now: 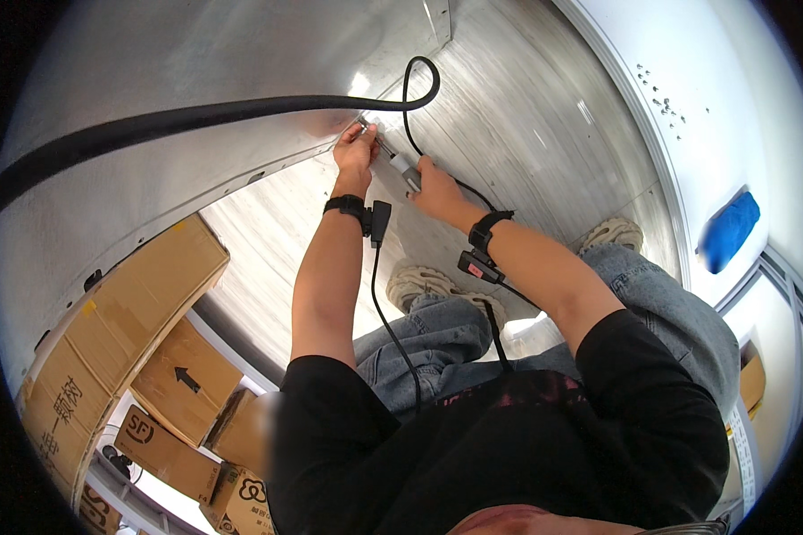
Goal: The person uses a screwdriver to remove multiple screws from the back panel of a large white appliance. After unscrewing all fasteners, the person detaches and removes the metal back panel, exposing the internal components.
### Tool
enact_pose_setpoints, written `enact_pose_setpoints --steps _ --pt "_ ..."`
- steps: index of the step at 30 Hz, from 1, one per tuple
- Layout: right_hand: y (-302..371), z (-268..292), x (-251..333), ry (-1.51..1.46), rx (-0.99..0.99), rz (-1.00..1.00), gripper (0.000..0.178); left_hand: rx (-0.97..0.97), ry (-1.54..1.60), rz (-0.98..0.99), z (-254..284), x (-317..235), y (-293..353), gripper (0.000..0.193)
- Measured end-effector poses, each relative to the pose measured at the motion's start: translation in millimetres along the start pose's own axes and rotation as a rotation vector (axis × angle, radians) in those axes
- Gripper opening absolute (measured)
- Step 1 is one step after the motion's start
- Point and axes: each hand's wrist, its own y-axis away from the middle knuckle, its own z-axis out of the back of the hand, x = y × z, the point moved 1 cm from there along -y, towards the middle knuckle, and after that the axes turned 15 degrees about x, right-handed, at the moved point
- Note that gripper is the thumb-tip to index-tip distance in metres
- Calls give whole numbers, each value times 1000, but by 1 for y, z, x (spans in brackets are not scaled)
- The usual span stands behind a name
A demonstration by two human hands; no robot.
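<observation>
My right hand [442, 193] is wrapped round a screwdriver [405, 169] with a white and grey handle. Its thin shaft points up and left, toward the lower edge of a large metal panel [196, 62]. At that edge, my left hand [357, 150] has thumb and fingers pinched together close to the screwdriver's tip. What they hold, if anything, is too small to make out. A black cable [241, 109] sweeps in from the left, loops above my hands and drops behind the right one; where it ends is hidden.
Several small metal pieces, perhaps screws, [666, 107] lie scattered on a white surface [616, 36] at right, with a blue object [732, 230] nearer. Cardboard boxes [174, 379] are stacked at lower left. My shoes [419, 283] rest on the wood-look floor [544, 134].
</observation>
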Motion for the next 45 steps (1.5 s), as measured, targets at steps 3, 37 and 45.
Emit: enact_pose_setpoints --steps 3,37,45 --pt "1 -2 2 36 -14 -23 46 -48 -13 22 -1 -3 -3 26" --pt "-9 -4 -9 213 56 -7 64 -116 -281 55 -18 -10 0 25" --pt "-9 17 -23 -422 463 -79 50 -68 -152 37 -11 1 -10 21"
